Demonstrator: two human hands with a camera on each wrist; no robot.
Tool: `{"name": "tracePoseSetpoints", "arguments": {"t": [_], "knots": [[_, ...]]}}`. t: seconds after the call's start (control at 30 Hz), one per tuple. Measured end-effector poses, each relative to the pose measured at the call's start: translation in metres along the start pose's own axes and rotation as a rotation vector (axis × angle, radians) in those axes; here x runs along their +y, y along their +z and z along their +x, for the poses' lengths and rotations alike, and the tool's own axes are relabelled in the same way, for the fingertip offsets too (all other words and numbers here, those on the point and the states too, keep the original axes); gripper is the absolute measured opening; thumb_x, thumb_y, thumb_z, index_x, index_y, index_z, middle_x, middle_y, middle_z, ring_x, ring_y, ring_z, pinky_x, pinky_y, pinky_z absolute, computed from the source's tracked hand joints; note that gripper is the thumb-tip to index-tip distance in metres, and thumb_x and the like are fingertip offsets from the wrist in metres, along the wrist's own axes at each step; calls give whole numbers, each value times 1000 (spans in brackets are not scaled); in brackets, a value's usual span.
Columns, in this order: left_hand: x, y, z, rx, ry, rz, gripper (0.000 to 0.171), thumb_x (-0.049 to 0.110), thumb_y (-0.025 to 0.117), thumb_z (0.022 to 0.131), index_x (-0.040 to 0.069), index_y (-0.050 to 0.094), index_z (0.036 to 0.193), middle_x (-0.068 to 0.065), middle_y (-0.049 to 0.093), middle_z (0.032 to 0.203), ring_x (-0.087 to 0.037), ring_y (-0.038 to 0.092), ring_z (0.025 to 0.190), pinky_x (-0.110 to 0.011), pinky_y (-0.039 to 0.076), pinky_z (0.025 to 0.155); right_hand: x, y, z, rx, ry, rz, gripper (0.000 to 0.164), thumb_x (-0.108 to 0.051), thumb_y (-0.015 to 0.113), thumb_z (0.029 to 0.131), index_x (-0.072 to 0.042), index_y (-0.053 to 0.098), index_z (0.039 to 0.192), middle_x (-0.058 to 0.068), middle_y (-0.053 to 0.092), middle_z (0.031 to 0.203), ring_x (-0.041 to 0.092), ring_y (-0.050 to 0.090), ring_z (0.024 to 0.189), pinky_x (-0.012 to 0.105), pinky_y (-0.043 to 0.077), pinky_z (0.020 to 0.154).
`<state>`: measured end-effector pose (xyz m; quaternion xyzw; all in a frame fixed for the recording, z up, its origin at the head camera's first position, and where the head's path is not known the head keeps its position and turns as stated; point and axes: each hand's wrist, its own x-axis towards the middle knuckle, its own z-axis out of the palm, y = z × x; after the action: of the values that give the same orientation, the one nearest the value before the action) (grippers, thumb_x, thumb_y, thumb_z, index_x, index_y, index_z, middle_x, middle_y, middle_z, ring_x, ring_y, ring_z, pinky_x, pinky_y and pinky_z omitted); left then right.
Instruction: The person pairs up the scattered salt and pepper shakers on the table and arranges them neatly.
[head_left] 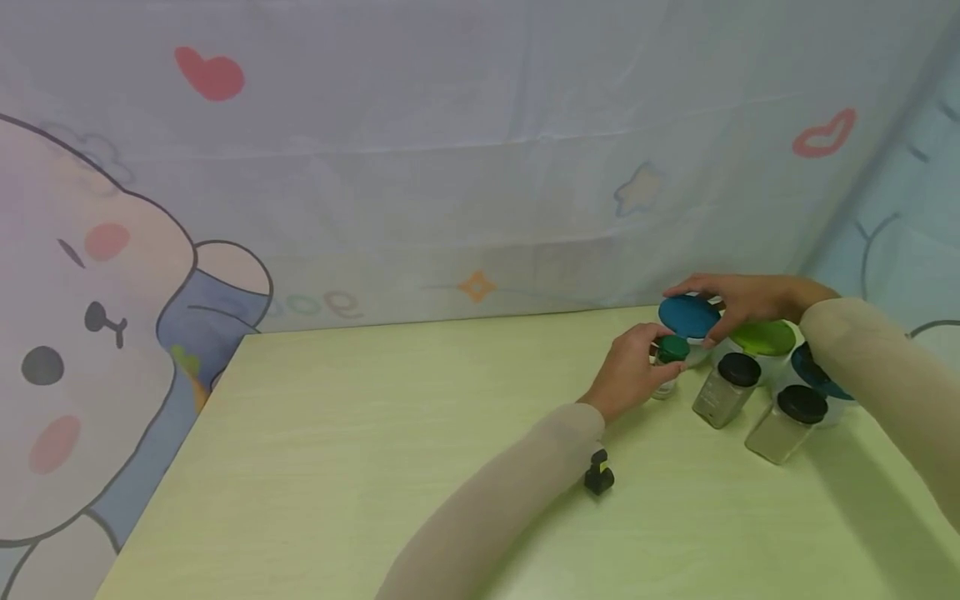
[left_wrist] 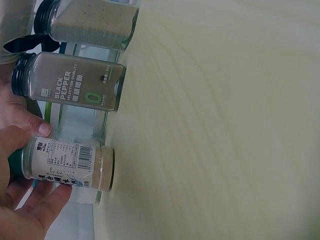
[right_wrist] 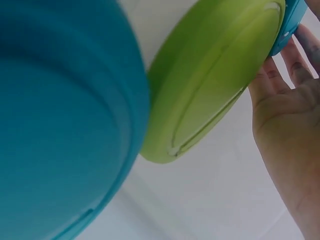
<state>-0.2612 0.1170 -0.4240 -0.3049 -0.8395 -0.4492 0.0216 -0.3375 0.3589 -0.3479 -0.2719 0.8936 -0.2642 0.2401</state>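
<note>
My left hand (head_left: 624, 373) pinches a small clear spice jar with a green cap (head_left: 673, 348) near its top. In the left wrist view, the jar's white label (left_wrist: 62, 161) shows a barcode and print, with pale contents below. Just behind, my right hand (head_left: 750, 298) grips the rim of a jar's blue lid (head_left: 688, 317), thumb at the front and fingers around the far side. A black-capped black pepper jar (left_wrist: 75, 82) stands beside the green-capped one. Next to the right forearm is a jar with a lime-green lid (right_wrist: 215, 80).
A second black-capped jar (head_left: 783, 423) stands nearer the front right. Another blue-lidded jar (head_left: 813, 371) is partly hidden by the right sleeve. A small black object (head_left: 599, 473) sits by the left cuff. A printed curtain (head_left: 450, 167) hangs behind the pale table (head_left: 337, 467).
</note>
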Motion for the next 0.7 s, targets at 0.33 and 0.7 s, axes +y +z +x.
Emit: {"name": "tracePoseSetpoints", "arguments": {"t": [0.33, 0.7], "knots": [[1, -3, 1, -5, -2, 42, 34, 26, 74, 95, 12, 62, 123, 1, 61, 117, -3, 58, 97, -7, 47, 80, -4, 1, 1, 15, 9, -41, 92, -15, 87, 81, -6, 34, 155, 26, 28, 156, 54, 34, 138, 64, 43, 105], [4, -1, 3, -29, 9, 13, 34, 25, 74, 95, 11, 62, 123, 1, 60, 118, -2, 57, 97, -6, 47, 81, -1, -1, -4, 39, -15, -73, 86, -13, 88, 79, -6, 40, 151, 23, 39, 149, 45, 44, 131, 55, 48, 99]]}}
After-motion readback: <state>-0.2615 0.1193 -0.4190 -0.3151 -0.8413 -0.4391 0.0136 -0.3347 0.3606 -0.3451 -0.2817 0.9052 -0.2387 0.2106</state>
